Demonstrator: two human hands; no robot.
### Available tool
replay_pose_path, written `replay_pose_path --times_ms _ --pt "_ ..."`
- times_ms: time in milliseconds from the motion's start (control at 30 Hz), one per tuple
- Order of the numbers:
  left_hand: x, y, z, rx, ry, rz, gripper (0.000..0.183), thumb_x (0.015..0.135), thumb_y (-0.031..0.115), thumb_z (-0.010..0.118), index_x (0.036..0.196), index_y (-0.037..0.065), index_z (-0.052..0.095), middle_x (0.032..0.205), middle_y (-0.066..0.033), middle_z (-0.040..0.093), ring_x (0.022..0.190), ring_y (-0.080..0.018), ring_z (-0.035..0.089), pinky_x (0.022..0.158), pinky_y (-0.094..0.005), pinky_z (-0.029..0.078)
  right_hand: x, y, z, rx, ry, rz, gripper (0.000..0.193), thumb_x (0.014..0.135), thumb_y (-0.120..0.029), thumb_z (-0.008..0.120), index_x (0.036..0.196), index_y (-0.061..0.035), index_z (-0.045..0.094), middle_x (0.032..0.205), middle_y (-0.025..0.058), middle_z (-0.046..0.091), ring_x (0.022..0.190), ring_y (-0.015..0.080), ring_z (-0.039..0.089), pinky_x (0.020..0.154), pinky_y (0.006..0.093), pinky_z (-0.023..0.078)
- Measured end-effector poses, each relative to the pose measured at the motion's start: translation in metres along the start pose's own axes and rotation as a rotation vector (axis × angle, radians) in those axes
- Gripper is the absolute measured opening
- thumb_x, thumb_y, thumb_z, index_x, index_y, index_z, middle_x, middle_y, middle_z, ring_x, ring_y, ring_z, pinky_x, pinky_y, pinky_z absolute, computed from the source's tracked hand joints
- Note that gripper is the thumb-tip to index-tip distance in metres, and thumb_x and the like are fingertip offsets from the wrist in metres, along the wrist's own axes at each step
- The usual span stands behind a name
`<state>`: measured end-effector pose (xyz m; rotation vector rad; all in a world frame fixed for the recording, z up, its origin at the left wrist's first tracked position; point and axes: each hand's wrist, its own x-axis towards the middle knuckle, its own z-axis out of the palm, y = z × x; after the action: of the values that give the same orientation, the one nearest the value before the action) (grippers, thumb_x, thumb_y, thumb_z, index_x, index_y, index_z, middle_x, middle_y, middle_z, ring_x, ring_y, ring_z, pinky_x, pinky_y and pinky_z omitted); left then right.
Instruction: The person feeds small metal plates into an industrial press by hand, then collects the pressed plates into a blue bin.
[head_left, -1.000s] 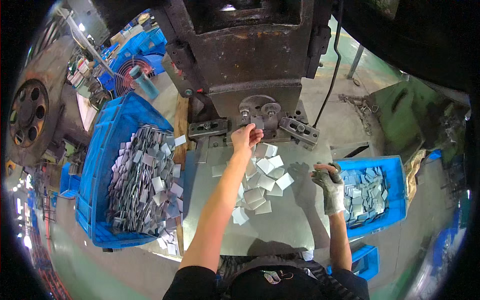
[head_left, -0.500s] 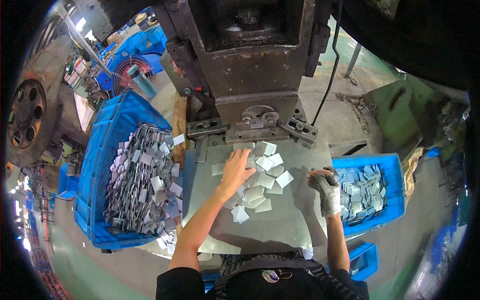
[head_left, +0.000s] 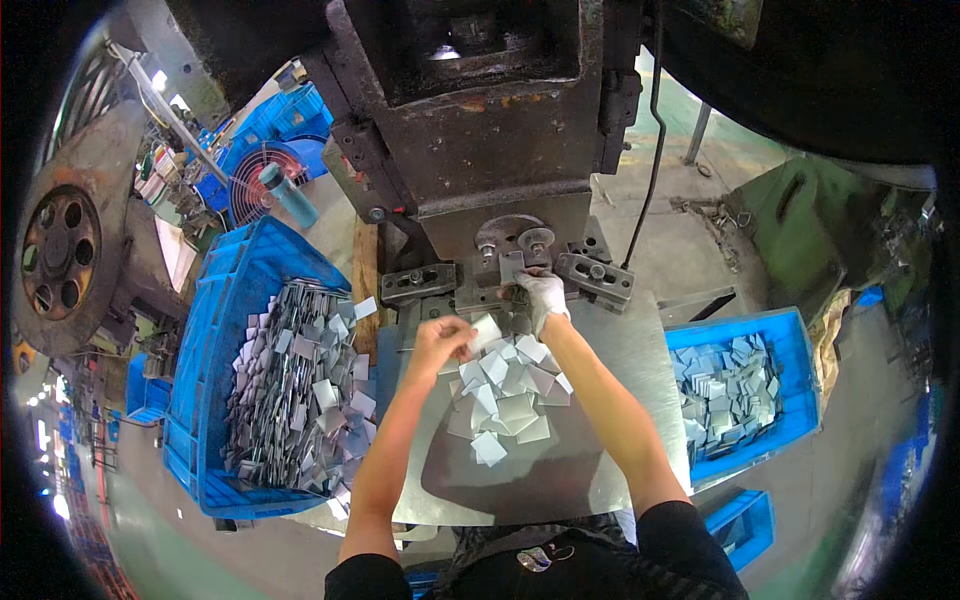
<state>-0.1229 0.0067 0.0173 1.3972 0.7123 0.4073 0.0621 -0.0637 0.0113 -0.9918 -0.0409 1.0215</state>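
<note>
My bare left hand pinches a thin square metal plate just above the near side of the press die. My right hand, in a pale work glove with bare fingertips, reaches in at the die. Its fingers are closed on a small grey metal plate in front of the two round bolt heads; the fingertips are partly hidden. Between my forearms, a loose pile of square metal plates lies on the steel table.
A blue crate heaped with plates stands left, another blue crate with plates right. The press ram hangs over the die, with clamps beside it. A dark cable hangs right. Behind the left crate are a bottle and a fan.
My right hand has moved from beside the right crate in to the die. My left hand has lifted a plate off the pile and shifted slightly left and nearer.
</note>
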Motion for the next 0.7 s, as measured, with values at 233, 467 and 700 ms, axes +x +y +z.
replay_pose_path --times_ms 233,467,700 --pt "0.027 0.006 0.008 -0.456 0.226 -0.038 0.012 0.078 0.017 0.065 0.078 0.007 0.058 0.062 -0.0026 0.057 0.047 -0.0094 0.05 0.042 -0.0193 0.036 -0.028 0.011 -0.069 -0.545 0.141 -0.559 0.016 0.084 -0.015 0.057 0.092 -0.0017 0.061 0.079 0.0049 0.063 0.069 0.0116 0.055 0.063 0.0267 0.043" --pt "0.058 0.018 0.045 -0.375 0.133 0.002 0.017 0.082 0.018 0.06 0.082 0.001 0.058 0.071 -0.0116 0.064 0.056 -0.0144 0.061 0.047 -0.021 0.047 -0.067 0.039 -0.074 -1.103 0.028 -0.767 0.016 0.076 -0.014 0.061 0.091 -0.0081 0.062 0.084 0.016 0.062 0.076 0.0318 0.06 0.065 0.0373 0.047" --pt "0.08 0.012 0.06 -0.468 0.146 -0.099 0.016 0.081 0.013 0.058 0.082 -0.002 0.057 0.08 -0.0204 0.065 0.066 -0.0231 0.066 0.052 -0.0244 0.054 -0.125 0.026 -0.098 -0.642 -0.058 -0.367 0.014 0.082 -0.007 0.057 0.094 -0.001 0.063 0.086 0.0099 0.066 0.081 0.0145 0.061 0.074 0.026 0.045"
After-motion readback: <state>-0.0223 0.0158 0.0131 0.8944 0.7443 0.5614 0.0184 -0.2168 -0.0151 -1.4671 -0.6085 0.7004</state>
